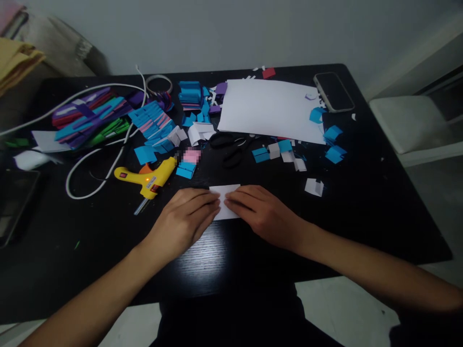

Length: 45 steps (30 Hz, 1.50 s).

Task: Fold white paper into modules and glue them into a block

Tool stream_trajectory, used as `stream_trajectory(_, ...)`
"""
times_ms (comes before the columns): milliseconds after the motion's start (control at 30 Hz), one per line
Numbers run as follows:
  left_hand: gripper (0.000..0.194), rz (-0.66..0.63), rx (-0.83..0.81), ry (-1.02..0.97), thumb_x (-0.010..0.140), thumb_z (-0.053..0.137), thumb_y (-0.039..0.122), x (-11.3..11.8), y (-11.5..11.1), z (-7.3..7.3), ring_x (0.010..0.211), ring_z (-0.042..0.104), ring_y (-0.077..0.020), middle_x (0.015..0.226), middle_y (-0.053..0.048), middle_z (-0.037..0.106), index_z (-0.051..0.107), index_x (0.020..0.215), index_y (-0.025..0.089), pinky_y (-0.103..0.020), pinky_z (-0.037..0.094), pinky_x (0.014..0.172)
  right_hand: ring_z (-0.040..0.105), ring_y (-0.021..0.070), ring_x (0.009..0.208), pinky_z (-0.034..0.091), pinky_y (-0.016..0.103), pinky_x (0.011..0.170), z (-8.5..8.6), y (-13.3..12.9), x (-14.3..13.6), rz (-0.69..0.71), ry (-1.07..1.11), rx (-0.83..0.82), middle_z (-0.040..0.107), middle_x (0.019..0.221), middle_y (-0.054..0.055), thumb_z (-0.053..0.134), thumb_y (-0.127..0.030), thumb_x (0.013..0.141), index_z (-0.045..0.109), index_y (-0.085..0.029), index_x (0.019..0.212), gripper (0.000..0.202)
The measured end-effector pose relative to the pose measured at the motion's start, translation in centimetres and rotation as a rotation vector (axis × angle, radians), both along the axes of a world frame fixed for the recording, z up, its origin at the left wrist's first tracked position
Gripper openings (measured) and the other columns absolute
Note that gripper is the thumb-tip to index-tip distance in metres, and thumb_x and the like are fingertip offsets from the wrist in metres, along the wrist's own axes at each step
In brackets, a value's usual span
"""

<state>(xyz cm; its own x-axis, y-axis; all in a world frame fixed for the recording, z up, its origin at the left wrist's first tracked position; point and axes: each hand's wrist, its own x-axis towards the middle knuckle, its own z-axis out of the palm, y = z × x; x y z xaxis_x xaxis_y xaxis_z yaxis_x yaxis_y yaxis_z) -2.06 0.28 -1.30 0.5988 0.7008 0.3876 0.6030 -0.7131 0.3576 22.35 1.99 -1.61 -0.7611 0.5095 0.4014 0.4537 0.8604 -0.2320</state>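
Observation:
A small white paper (pixel 227 211) lies on the black table (pixel 289 265) near its front edge, between my two hands. My left hand (pixel 186 217) has its fingers pressed together on the paper's left end. From the other side my right hand (pixel 262 212) closes its fingers on the right end. The fingertips of both hands almost meet over the middle of the paper, and the thumbs are mostly hidden. To the left of my left hand lies a yellow glue gun (pixel 155 179) with an orange light.
Black scissors (pixel 233 155) lie beyond my hands, before a large white sheet (pixel 267 108). Folded blue papers (pixel 152 123) and bundled coloured strips (pixel 90 115) lie at the back left, beside a white cable (pixel 68 178). A phone (pixel 334 91) rests at the back right.

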Motion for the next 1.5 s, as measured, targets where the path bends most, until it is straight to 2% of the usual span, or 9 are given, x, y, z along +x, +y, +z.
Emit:
stream_trajectory(167, 0.016, 0.043, 0.032, 0.044, 0.099, 0.062, 0.016, 0.4, -0.5, 0.1, 0.099, 0.072, -0.0246, 0.111, -0.010, 0.077, 0.071, 0.112, 0.014, -0.043, 0.059, 0.088, 0.067, 0.0251, 0.111, 0.058, 0.043, 0.099, 0.0, -0.4, -0.2, -0.046, -0.005, -0.017, 0.074, 0.113, 0.016, 0.045, -0.004, 0.102, 0.072, -0.006, 0.118, 0.032)
stream_trajectory(400, 0.013, 0.070, 0.073, 0.068, 0.100, 0.062, 0.017, 0.6, -0.6, 0.0, 0.100, 0.071, -0.0248, 0.109, -0.007, 0.078, 0.072, 0.108, 0.015, -0.044, 0.058, 0.087, 0.066, 0.0278, 0.107, 0.059, 0.043, 0.096, 0.2, -0.7, 0.5, -0.086, -0.023, -0.001, 0.074, 0.113, 0.017, 0.053, -0.005, 0.097, 0.073, -0.003, 0.114, 0.026)
stream_trajectory(800, 0.012, 0.187, 0.135, 0.120, 0.097, 0.066, 0.023, 0.5, -1.3, 0.4, 0.095, 0.069, -0.0266, 0.105, -0.007, 0.079, 0.074, 0.091, 0.016, -0.044, 0.054, 0.079, 0.065, 0.0313, 0.116, 0.058, 0.049, 0.098, 0.6, -1.7, 1.5, -0.157, 0.002, -0.064, 0.071, 0.119, 0.019, 0.056, -0.012, 0.096, 0.073, -0.005, 0.117, 0.028)
stream_trajectory(1067, 0.015, 0.138, 0.034, 0.022, 0.099, 0.061, 0.022, 0.1, -0.9, -0.2, 0.098, 0.069, -0.0250, 0.108, -0.009, 0.076, 0.074, 0.093, 0.017, -0.044, 0.055, 0.086, 0.065, 0.0326, 0.115, 0.058, 0.054, 0.098, 0.9, -0.9, 0.4, -0.168, 0.044, -0.111, 0.070, 0.117, 0.022, 0.061, -0.025, 0.099, 0.074, -0.008, 0.104, 0.022)
stream_trajectory(1200, 0.013, 0.128, -0.024, -0.082, 0.098, 0.060, 0.020, -1.7, 0.3, 1.3, 0.099, 0.070, -0.0237, 0.109, -0.007, 0.075, 0.073, 0.098, 0.021, -0.043, 0.055, 0.088, 0.063, 0.0322, 0.124, 0.056, 0.053, 0.106, 0.8, -0.5, -0.5, -0.129, -0.006, -0.098, 0.070, 0.126, 0.020, 0.057, -0.017, 0.099, 0.072, -0.009, 0.106, 0.019)
stream_trajectory(1267, 0.020, 0.249, -0.029, -0.088, 0.096, 0.057, 0.018, -3.4, 1.0, 2.8, 0.108, 0.069, -0.0257, 0.116, -0.006, 0.074, 0.070, 0.111, 0.023, -0.046, 0.053, 0.096, 0.061, 0.0321, 0.128, 0.054, 0.052, 0.110, 0.8, -0.3, -0.7, -0.096, -0.036, -0.099, 0.069, 0.131, 0.021, 0.055, -0.009, 0.095, 0.071, -0.007, 0.109, 0.021)
stream_trajectory(1333, 0.029, 0.384, -0.009, -0.008, 0.091, 0.056, 0.016, -5.2, 1.7, 4.3, 0.106, 0.068, -0.0287, 0.115, -0.006, 0.073, 0.066, 0.117, 0.024, -0.047, 0.055, 0.091, 0.059, 0.0330, 0.132, 0.052, 0.052, 0.112, 0.7, -0.2, -0.8, -0.077, -0.060, -0.105, 0.067, 0.135, 0.023, 0.055, -0.006, 0.092, 0.070, -0.005, 0.110, 0.023)
stream_trajectory(1400, 0.029, 0.504, -0.023, 0.115, 0.091, 0.054, 0.015, -6.8, 2.4, 5.2, 0.102, 0.067, -0.0314, 0.111, -0.008, 0.072, 0.065, 0.116, 0.023, -0.049, 0.055, 0.088, 0.058, 0.0337, 0.134, 0.052, 0.054, 0.112, 0.8, -0.1, -0.8, -0.079, -0.071, -0.112, 0.065, 0.137, 0.024, 0.055, -0.005, 0.092, 0.069, -0.006, 0.109, 0.023)
stream_trajectory(1500, 0.027, 0.537, -0.023, 0.302, 0.089, 0.061, 0.023, -8.3, 3.3, 5.1, 0.098, 0.066, -0.0347, 0.105, -0.011, 0.069, 0.064, 0.116, 0.018, -0.052, 0.055, 0.085, 0.058, 0.0341, 0.132, 0.053, 0.055, 0.110, 0.8, -0.1, -0.8, -0.079, -0.071, -0.120, 0.066, 0.135, 0.023, 0.054, -0.005, 0.091, 0.069, -0.007, 0.108, 0.022)
